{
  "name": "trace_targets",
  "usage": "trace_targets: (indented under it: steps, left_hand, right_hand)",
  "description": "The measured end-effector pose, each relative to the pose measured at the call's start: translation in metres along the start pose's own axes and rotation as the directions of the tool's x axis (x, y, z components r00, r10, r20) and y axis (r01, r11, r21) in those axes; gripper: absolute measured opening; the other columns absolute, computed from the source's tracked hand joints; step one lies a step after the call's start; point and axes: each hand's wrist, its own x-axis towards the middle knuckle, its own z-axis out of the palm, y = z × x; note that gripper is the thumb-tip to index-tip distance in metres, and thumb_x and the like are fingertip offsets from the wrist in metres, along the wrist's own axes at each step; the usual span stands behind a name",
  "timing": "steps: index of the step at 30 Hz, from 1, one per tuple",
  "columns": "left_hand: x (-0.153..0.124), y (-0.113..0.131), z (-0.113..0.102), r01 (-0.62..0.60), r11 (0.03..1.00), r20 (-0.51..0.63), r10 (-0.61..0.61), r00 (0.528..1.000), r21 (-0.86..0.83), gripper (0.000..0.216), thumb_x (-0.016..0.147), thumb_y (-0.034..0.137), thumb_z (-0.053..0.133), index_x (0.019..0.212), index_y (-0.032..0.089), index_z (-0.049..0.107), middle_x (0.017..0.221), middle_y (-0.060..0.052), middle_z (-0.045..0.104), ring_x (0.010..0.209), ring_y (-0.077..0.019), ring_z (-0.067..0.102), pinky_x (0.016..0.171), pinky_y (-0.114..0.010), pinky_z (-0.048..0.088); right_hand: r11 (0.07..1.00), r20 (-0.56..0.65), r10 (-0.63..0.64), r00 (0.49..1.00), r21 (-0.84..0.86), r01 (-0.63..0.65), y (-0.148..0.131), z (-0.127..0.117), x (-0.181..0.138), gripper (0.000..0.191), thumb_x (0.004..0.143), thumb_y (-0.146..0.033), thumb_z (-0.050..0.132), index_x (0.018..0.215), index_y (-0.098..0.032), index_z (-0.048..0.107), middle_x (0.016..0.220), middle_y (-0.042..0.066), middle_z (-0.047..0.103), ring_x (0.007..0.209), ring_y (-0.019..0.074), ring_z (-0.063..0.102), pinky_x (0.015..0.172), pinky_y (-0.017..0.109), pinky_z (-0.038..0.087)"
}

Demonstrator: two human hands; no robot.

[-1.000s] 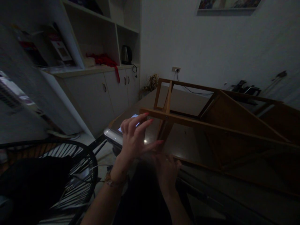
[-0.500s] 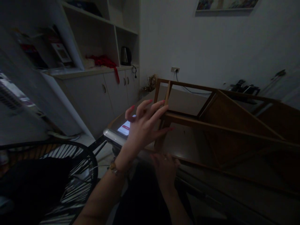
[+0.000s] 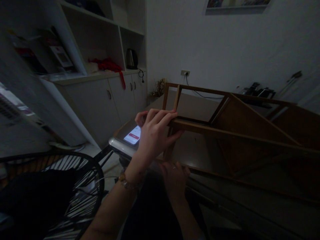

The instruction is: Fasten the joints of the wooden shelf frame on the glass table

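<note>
A brown wooden rack-like frame (image 3: pixel 207 128) lies across the table, with long rails, short crosspieces and inner panels. At its near left corner, my left hand (image 3: pixel 156 133) is closed on the wood, fingertips on the top rail and thumb lower down by the upright. A beaded bracelet (image 3: pixel 126 181) circles that wrist. Lower down, my right hand (image 3: pixel 175 180) has its fingers curled over the bottom rail near the table edge; a ring shows on one finger. Just left of my left hand lies a phone (image 3: pixel 132 136) with a lit screen.
A round black corded chair (image 3: pixel 98 173) holding dark cloth stands at the left. Behind are white cabinets (image 3: pixel 97 100) with red cloth (image 3: pixel 108 65) and a kettle (image 3: pixel 131 59). A cord runs from the wall socket (image 3: pixel 185 72) behind the frame.
My left hand's raised, spread fingers have come down and curled onto the frame's corner. My right hand stays on the bottom rail. The view has shifted slightly.
</note>
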Motion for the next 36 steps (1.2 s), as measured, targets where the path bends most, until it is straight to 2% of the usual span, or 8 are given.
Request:
trace_targets:
  steps: [7, 15, 22, 31, 34, 36]
  left_hand:
    - [-0.0016, 0.0003, 0.0019, 0.014, 1.000, -0.019, -0.013, 1.000, 0.025, 0.038, 0.082, 0.043, 0.070, 0.114, 0.024, 0.064, 0.114, -0.004, 0.070, 0.101, -0.0263, 0.055, 0.098, -0.046, 0.033]
    - [-0.0018, 0.0040, 0.0005, 0.029, 0.999, -0.022, -0.029, 0.999, 0.033, 0.036, 0.081, 0.037, 0.071, 0.114, 0.025, 0.064, 0.114, -0.004, 0.070, 0.101, -0.0269, 0.055, 0.098, -0.046, 0.031]
    - [-0.0022, 0.0043, 0.0021, 0.040, 0.999, -0.029, -0.039, 0.999, 0.034, 0.037, 0.080, 0.038, 0.071, 0.114, 0.026, 0.064, 0.113, -0.004, 0.070, 0.101, -0.0276, 0.055, 0.100, -0.048, 0.028]
    - [-0.0020, 0.0029, 0.0022, 0.015, 0.998, -0.044, -0.013, 0.999, 0.063, 0.037, 0.081, 0.041, 0.070, 0.114, 0.026, 0.063, 0.114, -0.003, 0.070, 0.101, -0.0266, 0.056, 0.102, -0.047, 0.029]
    - [-0.0037, -0.0003, -0.0002, -0.020, 0.998, -0.006, 0.021, 1.000, 0.057, 0.041, 0.084, 0.043, 0.068, 0.121, 0.028, 0.061, 0.120, -0.004, 0.068, 0.104, -0.0260, 0.057, 0.106, -0.048, 0.026]
    - [-0.0099, -0.0038, -0.0008, -0.034, 0.998, -0.029, 0.036, 0.999, 0.058, 0.048, 0.084, 0.041, 0.068, 0.129, 0.030, 0.057, 0.130, -0.005, 0.062, 0.113, -0.0270, 0.054, 0.110, -0.048, 0.023]
  right_hand:
    - [1.000, -0.015, 0.026, 1.000, 0.008, -0.026, 0.0001, 0.0025, 0.0000, 0.024, 0.099, -0.032, 0.053, 0.083, -0.028, 0.070, 0.083, -0.002, 0.074, 0.086, 0.0200, 0.055, 0.082, 0.039, 0.021]
    - [0.998, -0.048, 0.058, 0.997, 0.011, -0.058, -0.0023, 0.0005, -0.0014, 0.030, 0.101, -0.032, 0.048, 0.080, -0.027, 0.070, 0.081, -0.001, 0.074, 0.085, 0.0205, 0.056, 0.083, 0.039, 0.021]
    - [0.997, -0.052, 0.078, 0.996, 0.020, -0.077, -0.0036, 0.0029, -0.0029, 0.032, 0.100, -0.032, 0.048, 0.077, -0.026, 0.069, 0.077, 0.001, 0.073, 0.083, 0.0210, 0.054, 0.082, 0.039, 0.020]
    - [0.997, -0.008, 0.072, 0.997, 0.018, -0.072, -0.0045, 0.0083, -0.0048, 0.025, 0.100, -0.031, 0.050, 0.084, -0.027, 0.069, 0.081, 0.000, 0.074, 0.086, 0.0218, 0.056, 0.084, 0.041, 0.020]
    - [0.998, -0.026, 0.057, 0.998, 0.023, -0.057, -0.0028, 0.0088, -0.0061, 0.024, 0.100, -0.032, 0.051, 0.084, -0.026, 0.069, 0.080, 0.000, 0.074, 0.087, 0.0230, 0.056, 0.086, 0.042, 0.020]
    - [0.997, -0.061, 0.058, 0.996, 0.049, -0.055, -0.0017, 0.0071, -0.0065, 0.026, 0.100, -0.033, 0.050, 0.083, -0.026, 0.068, 0.079, -0.001, 0.074, 0.086, 0.0229, 0.057, 0.086, 0.042, 0.020]
